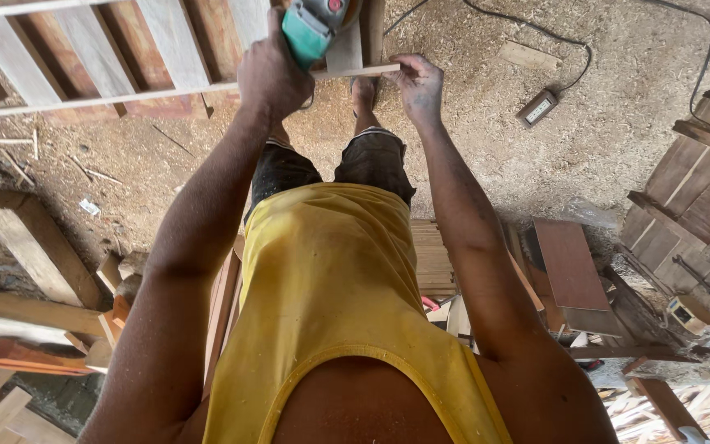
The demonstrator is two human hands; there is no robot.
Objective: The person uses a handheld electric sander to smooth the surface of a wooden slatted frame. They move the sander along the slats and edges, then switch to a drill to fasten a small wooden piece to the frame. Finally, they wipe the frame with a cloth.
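Note:
My left hand (271, 76) is closed around the body of a teal and grey power grinder (312, 26) at the top of the view. The tool rests against the thin edge of a slatted wooden frame (108, 51) that lies on the sawdust floor. My right hand (417, 86) pinches the end of the frame's pale edge strip (355, 72), just right of the grinder. Both arms reach forward over my yellow vest and dark shorts. The grinder's disc is hidden by the tool and my hand.
A black cable runs across the sawdust to a power strip (537, 108). Thick timber beams (36, 245) and offcuts lie at left. Dark panelled wooden doors (696, 193) and a brown board (570, 267) lie at right. A stack of thin slats (433, 256) sits behind my right arm.

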